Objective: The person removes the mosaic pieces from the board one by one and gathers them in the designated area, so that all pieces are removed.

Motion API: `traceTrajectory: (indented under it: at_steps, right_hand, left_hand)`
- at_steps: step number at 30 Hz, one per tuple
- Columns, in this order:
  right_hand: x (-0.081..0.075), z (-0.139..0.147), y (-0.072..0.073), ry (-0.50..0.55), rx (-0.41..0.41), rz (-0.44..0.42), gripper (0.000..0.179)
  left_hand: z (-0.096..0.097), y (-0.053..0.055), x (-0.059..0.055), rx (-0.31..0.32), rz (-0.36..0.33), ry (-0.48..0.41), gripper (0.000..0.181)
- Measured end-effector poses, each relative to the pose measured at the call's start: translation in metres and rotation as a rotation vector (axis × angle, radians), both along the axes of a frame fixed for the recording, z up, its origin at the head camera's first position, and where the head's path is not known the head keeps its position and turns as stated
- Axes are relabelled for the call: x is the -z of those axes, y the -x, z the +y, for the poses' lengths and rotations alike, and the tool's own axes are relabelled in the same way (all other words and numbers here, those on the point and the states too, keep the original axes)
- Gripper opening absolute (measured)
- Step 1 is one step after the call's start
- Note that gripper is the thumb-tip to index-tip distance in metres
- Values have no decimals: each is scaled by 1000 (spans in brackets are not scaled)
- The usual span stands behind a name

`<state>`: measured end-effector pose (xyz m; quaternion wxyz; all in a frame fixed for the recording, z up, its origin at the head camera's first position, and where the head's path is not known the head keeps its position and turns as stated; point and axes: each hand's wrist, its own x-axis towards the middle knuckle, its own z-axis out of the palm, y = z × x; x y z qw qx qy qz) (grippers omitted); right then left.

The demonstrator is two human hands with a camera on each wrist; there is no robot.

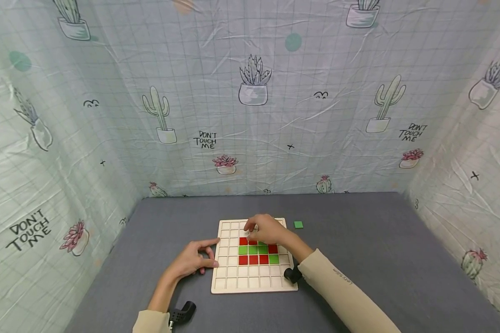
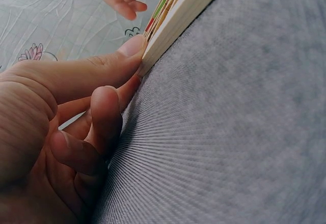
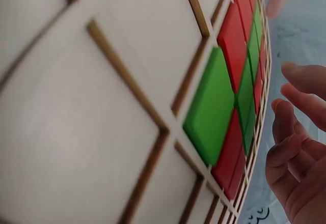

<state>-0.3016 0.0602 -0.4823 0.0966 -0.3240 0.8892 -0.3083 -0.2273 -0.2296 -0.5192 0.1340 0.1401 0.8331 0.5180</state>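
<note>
A pale wooden grid board point(image 1: 229, 283) lies flat, with red tiles point(image 1: 253, 260) and green tiles point(image 1: 243, 250) filling a block of squares around its middle. My left hand point(image 1: 187, 260) rests at the board's left edge. Its thumb and index finger, spread apart, touch that edge, while the other fingers curl loosely below, as the left wrist view shows. Over the upper part of the tile block hovers my right hand point(image 1: 265, 229), hiding some of the top row. Seen from the right wrist, its thumb and fingers point(image 3: 305, 89) are bent, with no tile visible between them.
One loose green tile point(image 1: 298, 225) lies on the dark grey tabletop point(image 1: 358, 259), just right of the board's upper right corner. A fabric backdrop point(image 1: 275, 125) printed with cacti encloses the back and sides. Each wrist carries a black camera mount.
</note>
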Motion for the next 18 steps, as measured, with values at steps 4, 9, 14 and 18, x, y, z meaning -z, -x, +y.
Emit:
traceTrajectory:
  at_steps: [4, 9, 14, 18]
  right_hand:
    - [3, -6, -1, -20, -25, 21, 17]
    - [4, -10, -3, -48, -48, 40, 14]
    - [6, -12, -3, -55, -49, 28, 12]
    - [6, -12, -2, -64, -45, 23, 11]
  left_hand:
    - [0, 1, 0, -6, -3, 8, 77]
    - [1, 0, 1, -9, -7, 2, 77]
    - [1, 0, 0, -11, -14, -7, 77]
    - [1, -1, -1, -15, -25, -7, 78]
